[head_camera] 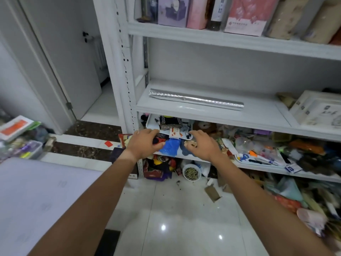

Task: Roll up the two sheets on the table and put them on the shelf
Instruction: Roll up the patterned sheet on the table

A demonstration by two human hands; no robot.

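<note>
Lying on the shelf (212, 115) at frame centre, one silver roll (196, 99) is noted; left hand (145, 143) and right hand (202, 145) are spread, empty; seemingly a second sheet (36, 200), lower left, awaits rolling.

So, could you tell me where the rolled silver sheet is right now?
The rolled silver sheet lies on the white middle shelf, near its front left, above both empty hands.

We see only a pale corner of the counter (36, 196) at the left edge, its sheet faint. The top shelf's boxes (245, 13) are cut off above. Clutter at the right edge (313, 200) blurs beyond telling; our hands hide part of the lower shelf.
</note>
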